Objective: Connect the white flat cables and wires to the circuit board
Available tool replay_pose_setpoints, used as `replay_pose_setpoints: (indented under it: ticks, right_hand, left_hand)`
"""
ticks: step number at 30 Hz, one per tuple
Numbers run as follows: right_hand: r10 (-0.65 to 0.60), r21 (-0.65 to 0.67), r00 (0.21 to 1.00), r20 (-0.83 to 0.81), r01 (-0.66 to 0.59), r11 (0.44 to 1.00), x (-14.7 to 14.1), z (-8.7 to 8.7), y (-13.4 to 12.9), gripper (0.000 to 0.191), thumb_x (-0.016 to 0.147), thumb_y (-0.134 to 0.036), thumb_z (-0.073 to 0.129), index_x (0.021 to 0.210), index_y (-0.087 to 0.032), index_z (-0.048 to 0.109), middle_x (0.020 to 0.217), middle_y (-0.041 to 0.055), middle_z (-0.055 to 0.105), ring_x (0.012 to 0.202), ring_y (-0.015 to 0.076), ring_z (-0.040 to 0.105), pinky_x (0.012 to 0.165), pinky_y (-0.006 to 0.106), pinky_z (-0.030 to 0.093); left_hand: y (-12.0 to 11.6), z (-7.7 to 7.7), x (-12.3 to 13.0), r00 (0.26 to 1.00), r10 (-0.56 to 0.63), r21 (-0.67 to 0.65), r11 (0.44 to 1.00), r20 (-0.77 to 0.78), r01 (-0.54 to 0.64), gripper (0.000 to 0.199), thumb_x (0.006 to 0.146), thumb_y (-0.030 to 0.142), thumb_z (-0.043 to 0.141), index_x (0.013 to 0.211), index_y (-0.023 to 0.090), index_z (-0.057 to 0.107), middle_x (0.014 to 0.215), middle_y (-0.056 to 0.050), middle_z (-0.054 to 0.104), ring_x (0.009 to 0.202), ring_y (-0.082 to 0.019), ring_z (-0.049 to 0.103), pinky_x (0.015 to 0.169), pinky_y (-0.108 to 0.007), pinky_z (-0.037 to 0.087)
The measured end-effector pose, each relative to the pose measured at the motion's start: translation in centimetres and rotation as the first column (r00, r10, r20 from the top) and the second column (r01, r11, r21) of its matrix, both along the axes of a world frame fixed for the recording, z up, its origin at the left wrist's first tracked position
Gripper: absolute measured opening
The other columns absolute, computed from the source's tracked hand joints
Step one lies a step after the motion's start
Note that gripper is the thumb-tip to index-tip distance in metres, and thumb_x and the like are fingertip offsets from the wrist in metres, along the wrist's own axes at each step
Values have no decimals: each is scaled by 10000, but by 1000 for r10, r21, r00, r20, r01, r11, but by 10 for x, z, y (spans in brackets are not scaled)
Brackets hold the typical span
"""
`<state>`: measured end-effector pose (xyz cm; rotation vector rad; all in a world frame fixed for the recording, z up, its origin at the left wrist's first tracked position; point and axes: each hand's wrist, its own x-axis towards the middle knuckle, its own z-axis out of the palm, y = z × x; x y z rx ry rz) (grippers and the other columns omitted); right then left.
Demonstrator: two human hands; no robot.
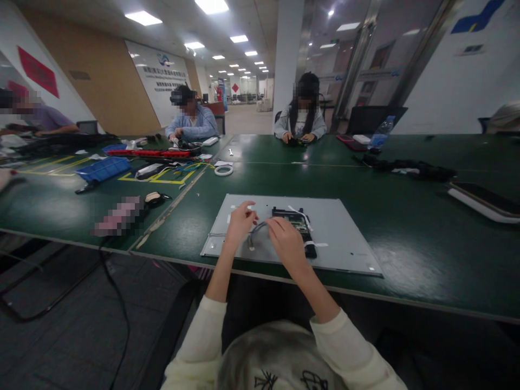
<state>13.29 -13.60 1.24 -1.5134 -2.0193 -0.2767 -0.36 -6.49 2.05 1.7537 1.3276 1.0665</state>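
A flat grey panel [333,216] lies on the green table in front of me. Fixed near its middle is a black frame with a circuit board [299,221], partly hidden by my right hand. White tape strips [320,245] stick to it. My right hand [285,238] pinches a thin grey cable [260,225] between thumb and fingertips. The cable bends down toward the panel's left part. My left hand [240,222] is just left of the cable, above the panel, its index finger stretched out and the others partly curled. I see nothing held in it.
Left of the panel lie a white tape roll [223,170], a blue tray [103,169], a red power strip [148,154] and a pixelated pink object [118,215]. A tablet-like device [485,201] and a bottle [381,132] are on the right. People sit across the table.
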Motion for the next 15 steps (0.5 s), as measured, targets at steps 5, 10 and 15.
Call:
replay_pose_setpoints:
  ticks: [5,10,15]
  right_hand:
    - [-47,66,999,-17,48,997,12,-3,0,287,882,-153,375,1021,-177,624,1018,67,610,929,169,528,830,265,387]
    - [-51,141,999,-17,53,989,13,-8,4,267,876,-152,398,989,-170,638,971,76,621,896,169,537,817,275,398]
    - [36,202,999,17,-39,979,12,-14,3,216,862,-156,445,963,-177,635,930,60,628,862,162,542,780,271,416]
  left_hand:
    - [7,2,2,993,-32,-220,974,110,56,408,818,399,460,1135,143,438,710,-37,628,482,-88,572,445,-175,400]
    - [6,-4,0,975,-196,-245,945,102,216,252,793,319,478,976,150,517,538,28,553,411,-65,482,400,-154,336]
    - [17,-10,3,987,-159,-55,986,-5,159,202,739,134,447,931,177,494,521,63,528,457,-75,514,473,-165,378]
